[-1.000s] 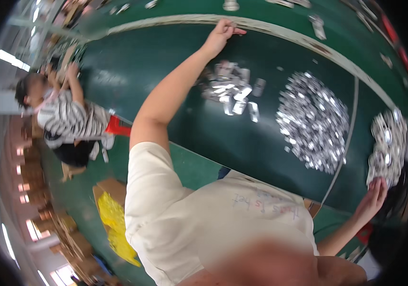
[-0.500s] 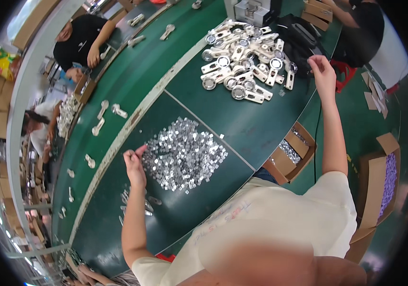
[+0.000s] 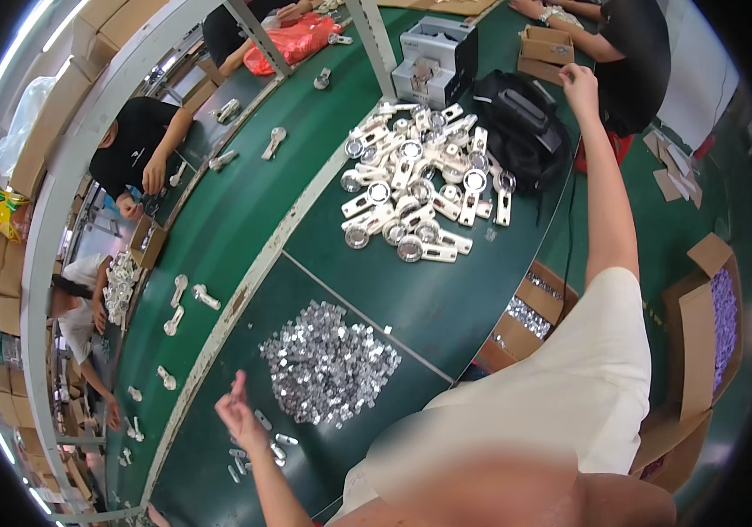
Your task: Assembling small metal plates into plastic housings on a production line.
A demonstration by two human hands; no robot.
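1. The dark green counter [image 3: 442, 307] carries everything below, with a thin pale seam [image 3: 367, 316] running across it
2. A broad heap of white-handled parts with round chrome ends [image 3: 422, 189] lies beyond the seam, well apart from both hands
3. The pile of small silvery squares [image 3: 332, 364] lies on the nearer side of the seam, to the right of the left hand's fingers, near them but with bare surface between
4. A black backpack [image 3: 521, 132] sits just beside the heap
5. A grey-and-black display box [image 3: 446, 57] stands at the heap's far side
6. The right hand [image 3: 579, 83] is raised near an open cardboard box [image 3: 544, 66], its fingers drawn together; I cannot tell whether they grasp anything
7. The left hand [image 3: 237, 415] has its fingers loosely parted, one extended, with nothing visible in their grasp
8. Small metal strips [image 3: 286, 439] lie scattered close by the left hand and forearm, the nearest just right of its fingers
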